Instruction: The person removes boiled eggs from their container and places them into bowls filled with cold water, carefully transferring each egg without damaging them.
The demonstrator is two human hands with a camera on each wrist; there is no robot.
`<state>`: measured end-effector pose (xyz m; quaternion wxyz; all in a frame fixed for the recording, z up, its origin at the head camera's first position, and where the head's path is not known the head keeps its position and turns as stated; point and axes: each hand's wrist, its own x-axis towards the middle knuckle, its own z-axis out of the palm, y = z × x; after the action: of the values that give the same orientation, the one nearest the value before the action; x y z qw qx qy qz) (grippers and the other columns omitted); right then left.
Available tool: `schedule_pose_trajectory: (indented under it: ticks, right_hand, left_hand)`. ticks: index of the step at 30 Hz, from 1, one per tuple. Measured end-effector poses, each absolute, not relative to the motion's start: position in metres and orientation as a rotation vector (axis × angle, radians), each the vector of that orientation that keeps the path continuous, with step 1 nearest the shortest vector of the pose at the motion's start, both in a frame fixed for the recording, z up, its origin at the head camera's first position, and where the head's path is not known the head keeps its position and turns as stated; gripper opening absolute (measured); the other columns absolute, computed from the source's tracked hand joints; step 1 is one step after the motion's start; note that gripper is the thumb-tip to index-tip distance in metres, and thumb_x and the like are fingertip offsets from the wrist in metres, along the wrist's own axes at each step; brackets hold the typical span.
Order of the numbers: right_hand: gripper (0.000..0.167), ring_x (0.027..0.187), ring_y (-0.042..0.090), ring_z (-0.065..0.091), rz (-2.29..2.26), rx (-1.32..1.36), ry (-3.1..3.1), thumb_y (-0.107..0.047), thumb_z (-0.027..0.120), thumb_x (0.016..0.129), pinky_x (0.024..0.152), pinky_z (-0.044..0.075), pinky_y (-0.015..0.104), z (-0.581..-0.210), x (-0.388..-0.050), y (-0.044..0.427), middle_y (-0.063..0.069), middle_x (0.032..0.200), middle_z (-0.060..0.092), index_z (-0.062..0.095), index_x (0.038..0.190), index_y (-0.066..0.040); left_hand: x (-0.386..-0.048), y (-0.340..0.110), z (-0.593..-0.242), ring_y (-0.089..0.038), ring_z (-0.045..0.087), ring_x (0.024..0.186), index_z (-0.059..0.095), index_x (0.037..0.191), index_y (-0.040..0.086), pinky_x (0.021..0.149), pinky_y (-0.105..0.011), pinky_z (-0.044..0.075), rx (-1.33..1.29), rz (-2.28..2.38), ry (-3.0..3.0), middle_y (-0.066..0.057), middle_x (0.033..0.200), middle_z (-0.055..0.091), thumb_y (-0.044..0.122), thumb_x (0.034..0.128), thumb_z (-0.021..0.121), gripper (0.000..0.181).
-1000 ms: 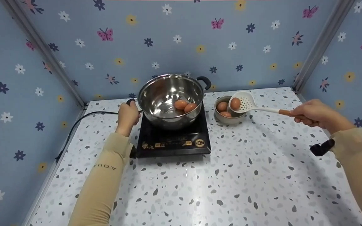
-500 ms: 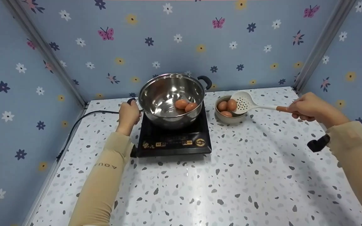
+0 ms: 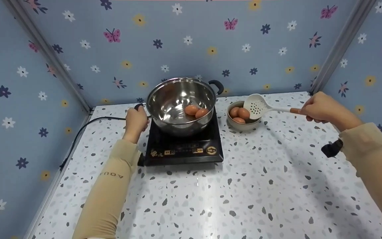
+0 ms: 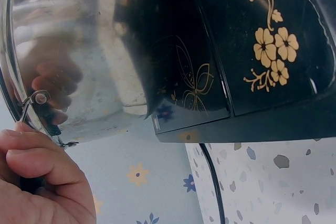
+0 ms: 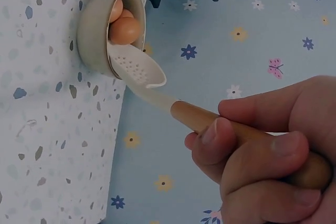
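My left hand point(image 3: 136, 121) grips the black side handle of a steel pot point(image 3: 181, 128); the left wrist view shows its curled fingers point(image 4: 39, 163) by the handle bracket. Two brown eggs point(image 3: 191, 110) lie inside the pot. To the right, my right hand point(image 3: 322, 109) holds a white slotted skimmer point(image 3: 256, 105) by its wooden handle point(image 5: 197, 115). The skimmer's perforated head is tilted, its lower edge inside a small beige bowl point(image 3: 242, 127). Several eggs sit in that bowl; the nearest egg point(image 5: 126, 30) lies against the skimmer's edge.
Under the pot is a black induction cooker point(image 3: 184, 156), its cord point(image 3: 88, 123) running off to the left. The speckled white table point(image 3: 260, 186) meets flowered blue wall panels point(image 3: 191, 43) at the back and sides.
The right hand has moved slightly left and up, tipping the skimmer. The egg that lay on its head has rolled left into the bowl. The left hand and pot stay in place.
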<state>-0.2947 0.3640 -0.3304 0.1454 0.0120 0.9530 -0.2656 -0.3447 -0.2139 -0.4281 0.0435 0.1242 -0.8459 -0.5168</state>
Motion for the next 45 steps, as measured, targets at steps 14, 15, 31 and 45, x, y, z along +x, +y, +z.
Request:
schedule_pose_trajectory:
  ticks: [14,15,31,45]
  right_hand:
    - [0.037,0.061,0.019,0.05,-0.666,-0.016,2.832,-0.019,0.061,0.104,0.054,0.046,0.035,-0.324,-0.297,0.361,0.009,0.076,0.07,0.073,0.113,0.015]
    - [0.037,0.06,0.019,0.049,-0.66,-0.019,2.836,-0.019,0.061,0.104,0.054,0.046,0.034,-0.323,-0.297,0.361,0.009,0.075,0.07,0.074,0.112,0.015]
    - [0.039,0.056,0.016,0.048,-0.74,0.009,2.82,-0.021,0.06,0.106,0.054,0.046,0.036,-0.311,-0.296,0.358,0.007,0.075,0.068,0.074,0.118,0.013]
    - [0.047,0.059,0.013,0.049,-0.919,0.056,2.886,-0.027,0.059,0.111,0.051,0.042,0.029,-0.278,-0.295,0.342,-0.001,0.074,0.067,0.067,0.134,0.013]
  left_hand:
    - [-0.344,-0.214,-0.426,-0.007,0.046,0.042,0.048,0.115,0.0,0.06,-0.03,0.045,0.38,-1.558,-2.6,0.008,0.058,0.056,0.03,0.1179,0.029,0.036]
    - [-0.344,-0.214,-0.426,-0.007,0.046,0.042,0.048,0.116,0.0,0.06,-0.03,0.045,0.38,-1.554,-2.604,0.008,0.057,0.056,0.03,0.118,0.029,0.036]
    - [-0.343,-0.213,-0.426,-0.007,0.044,0.04,0.049,0.108,0.003,0.053,-0.025,0.043,0.367,-1.572,-2.581,0.007,0.057,0.055,0.029,0.1183,0.03,0.035]
    - [-0.345,-0.215,-0.429,-0.007,0.044,0.042,0.048,0.104,0.005,0.052,-0.027,0.043,0.347,-1.6,-2.564,0.006,0.057,0.055,0.03,0.118,0.03,0.034]
